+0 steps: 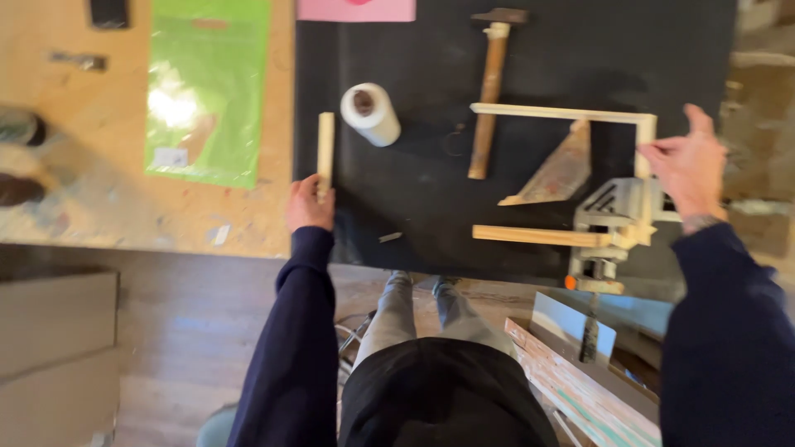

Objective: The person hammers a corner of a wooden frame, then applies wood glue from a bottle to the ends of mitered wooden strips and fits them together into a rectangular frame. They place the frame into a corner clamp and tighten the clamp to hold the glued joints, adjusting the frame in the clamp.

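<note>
The short wooden stick (325, 153) lies on the black mat (414, 215), at the mat's left edge, pointing away from the person. The left hand (310, 207) has its grip clamped on the stick's near end, fingers curled around it.

Well to the right of that grip, the right hand (687, 170) reaches the far right corner of an open wooden frame (563, 112). Its fingers are loosely apart, the fingertips pinching or touching the short side piece of the frame; motion blur makes it hard to tell which. Just below that hand, a grey metal corner clamp (609, 223) holds the near right corner of the frame, where the near strip (538, 236) meets the side piece. Inside the frame lies a triangular wooden piece (555, 170).

Between the two hands, beyond them on the mat, sit a white roll of tape (371, 114) just right of the stick, and a hammer (490, 91) with a wooden handle, its head farthest away. A small dark ring (454, 139) lies beside the handle.

Left of the left grip, on the bare wooden counter (83, 190), lies a green plastic bag (207, 83). A pink sheet (356, 10) is at the far edge.
</note>
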